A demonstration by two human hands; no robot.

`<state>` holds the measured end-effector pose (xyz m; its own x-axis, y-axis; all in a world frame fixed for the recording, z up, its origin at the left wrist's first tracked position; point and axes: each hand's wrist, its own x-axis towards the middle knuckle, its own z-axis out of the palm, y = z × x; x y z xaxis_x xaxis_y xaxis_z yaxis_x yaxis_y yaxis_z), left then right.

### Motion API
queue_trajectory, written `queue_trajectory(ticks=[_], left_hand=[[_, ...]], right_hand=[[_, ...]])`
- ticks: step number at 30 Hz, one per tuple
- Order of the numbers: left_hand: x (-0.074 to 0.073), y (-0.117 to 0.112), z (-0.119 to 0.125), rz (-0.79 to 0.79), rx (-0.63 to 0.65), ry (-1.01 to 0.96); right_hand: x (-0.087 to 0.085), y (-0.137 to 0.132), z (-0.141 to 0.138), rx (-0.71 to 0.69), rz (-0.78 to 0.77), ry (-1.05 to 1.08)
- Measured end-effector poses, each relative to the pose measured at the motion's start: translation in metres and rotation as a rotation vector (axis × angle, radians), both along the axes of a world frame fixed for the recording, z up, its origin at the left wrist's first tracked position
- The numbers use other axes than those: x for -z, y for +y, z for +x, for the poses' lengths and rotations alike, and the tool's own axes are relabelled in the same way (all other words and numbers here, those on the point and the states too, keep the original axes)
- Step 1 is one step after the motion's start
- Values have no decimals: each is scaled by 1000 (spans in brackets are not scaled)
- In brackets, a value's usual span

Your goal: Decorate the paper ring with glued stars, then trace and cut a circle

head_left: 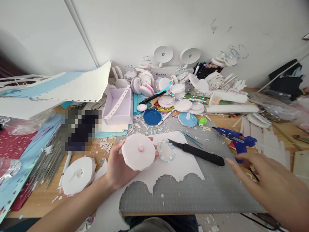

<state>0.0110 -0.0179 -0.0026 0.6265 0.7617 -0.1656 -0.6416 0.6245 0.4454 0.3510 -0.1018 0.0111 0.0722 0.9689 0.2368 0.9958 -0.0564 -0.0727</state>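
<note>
My left hand grips a white foam disc with a small pink blob at its centre. Beside its fingertips, a ring of tiny blue and white pieces lies on torn-edged white paper. My right hand is at the right, thumb and forefinger apart, holding nothing visible. Nearest to it are a blue hot glue gun, its handle partly covered by the fingers in this view, and a black craft knife. Whether the fingers touch the glue gun I cannot tell. Tweezers lie behind the knife.
A grey cutting mat covers the middle of the table. Another white disc lies at left, near thin wires. Behind stand a lilac box, a blue lid, stacked white discs and a two-headed lamp.
</note>
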Motion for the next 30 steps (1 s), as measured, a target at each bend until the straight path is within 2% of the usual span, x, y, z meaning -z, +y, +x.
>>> queue_trajectory(ticks=[2, 4, 6, 9, 13, 16, 18, 21, 23, 25, 27, 30], left_hand=[[0, 0, 0, -6, 9, 5], [0, 0, 0, 4, 5, 15], [1, 0, 0, 25, -13, 28], [1, 1, -1, 54, -46, 31], [1, 1, -1, 81, -43, 15], [1, 1, -1, 69, -25, -5], [2, 0, -1, 58, -27, -23], [6, -2, 0, 57, 9, -1], [9, -4, 1, 64, 50, 69], [14, -8, 2, 67, 78, 133], [18, -10, 2, 65, 97, 160], [21, -13, 2, 64, 117, 157]], right_hand=[[-4, 11, -36, -247, 65, 74], [0, 29, -70, -411, 80, 145], [11, 47, -95, -508, -22, 196], [28, 67, -115, -592, -125, 275], [39, 74, -120, -594, -163, 387], [39, 70, -117, -548, -113, 548], [38, 66, -114, -476, -43, 756], [36, 60, -115, -443, 1, 1223], [34, 56, -118, -495, -66, 1509], [33, 54, -122, -537, -162, 1681], [34, 53, -125, -524, -234, 1749], [35, 49, -127, -429, -315, 1731]])
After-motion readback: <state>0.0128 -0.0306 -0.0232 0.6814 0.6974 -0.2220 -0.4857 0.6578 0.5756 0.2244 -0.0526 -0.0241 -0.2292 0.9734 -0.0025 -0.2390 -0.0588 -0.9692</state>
